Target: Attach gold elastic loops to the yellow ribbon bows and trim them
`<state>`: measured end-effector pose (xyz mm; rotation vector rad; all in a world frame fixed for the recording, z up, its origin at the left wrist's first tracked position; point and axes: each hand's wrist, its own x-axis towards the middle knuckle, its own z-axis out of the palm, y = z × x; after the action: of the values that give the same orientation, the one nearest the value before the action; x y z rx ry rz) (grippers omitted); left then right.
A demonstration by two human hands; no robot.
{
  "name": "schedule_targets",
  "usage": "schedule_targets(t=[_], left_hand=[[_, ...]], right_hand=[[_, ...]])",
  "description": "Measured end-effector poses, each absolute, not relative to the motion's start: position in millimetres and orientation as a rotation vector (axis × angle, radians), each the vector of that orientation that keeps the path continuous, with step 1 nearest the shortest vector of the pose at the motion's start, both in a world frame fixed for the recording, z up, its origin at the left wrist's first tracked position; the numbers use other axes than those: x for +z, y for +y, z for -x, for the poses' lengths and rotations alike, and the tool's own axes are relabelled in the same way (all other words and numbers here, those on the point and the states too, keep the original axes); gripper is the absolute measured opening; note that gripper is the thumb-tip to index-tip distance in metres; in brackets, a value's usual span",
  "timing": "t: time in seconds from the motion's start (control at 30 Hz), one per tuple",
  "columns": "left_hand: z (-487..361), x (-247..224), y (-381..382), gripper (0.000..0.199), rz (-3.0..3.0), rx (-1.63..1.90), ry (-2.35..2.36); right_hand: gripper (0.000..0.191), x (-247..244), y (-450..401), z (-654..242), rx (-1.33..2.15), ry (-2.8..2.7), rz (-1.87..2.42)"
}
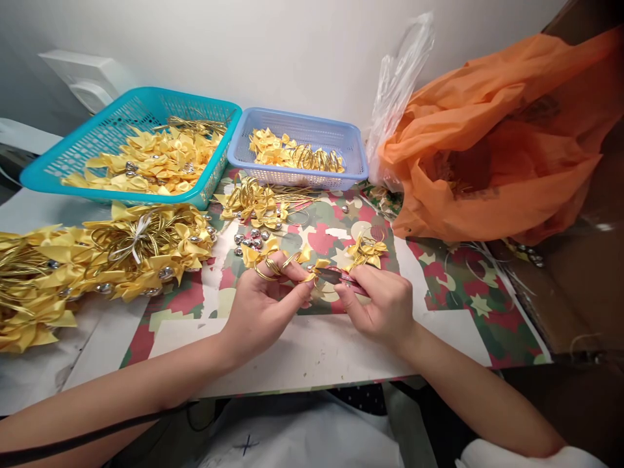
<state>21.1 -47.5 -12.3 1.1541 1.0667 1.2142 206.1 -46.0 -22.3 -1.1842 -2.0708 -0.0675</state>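
Near the table's middle, my left hand is closed on a yellow ribbon bow with gold cord, and gold cord loops round its fingers. My right hand grips a small tool with dark blades and a reddish handle. The blades meet the bow at my left fingertips. Just beyond my right hand lies another yellow bow bundle. Silver bells sit behind my left hand, in front of a pile of yellow bows with gold cords.
At the back stand a teal basket and a blue basket, both holding yellow bows. Tied bow bundles cover the left side. An orange bag and clear plastic stand at the right. White paper lies under my wrists.
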Motion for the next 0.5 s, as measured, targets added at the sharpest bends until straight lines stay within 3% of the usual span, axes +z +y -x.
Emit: schedule_targets(t=[0.5], left_hand=[[-19.7, -13.6, -46.9, 0.026, -1.056, 1.184, 1.021]], right_hand=[[0.034, -22.5, -45.6, -206.6, -0.039, -2.044, 1.21]])
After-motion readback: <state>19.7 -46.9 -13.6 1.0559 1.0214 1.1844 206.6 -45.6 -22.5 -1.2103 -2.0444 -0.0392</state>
